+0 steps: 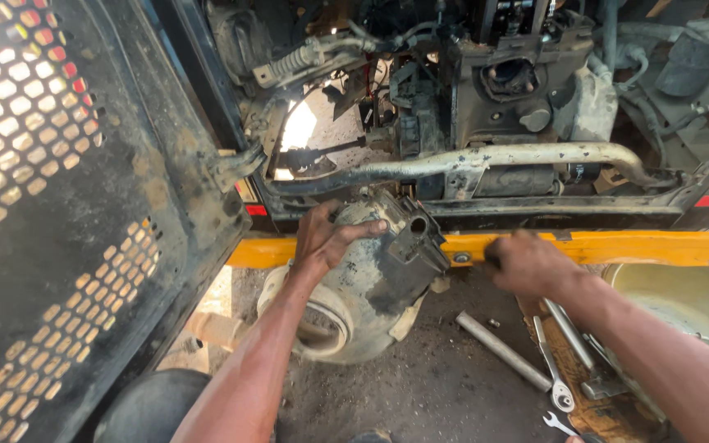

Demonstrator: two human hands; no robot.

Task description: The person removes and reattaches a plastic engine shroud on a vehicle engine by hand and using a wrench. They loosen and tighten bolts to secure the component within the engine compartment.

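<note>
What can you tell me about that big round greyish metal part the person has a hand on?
The round metal part is a bulky, dirty grey casting with a pale ringed opening facing lower left and a dark blocky piece with a small tube hole on its upper right. It looks greasy and worn. It sits tilted on the grimy floor, right by the vehicle's yellow sill. The left hand grips its top; the right hand is apart from it.

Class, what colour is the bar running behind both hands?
Yellow bar, clearest in the head view.

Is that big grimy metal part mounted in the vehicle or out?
Out. The metal part sits on the ground before the engine bay, left hand on top.
</note>
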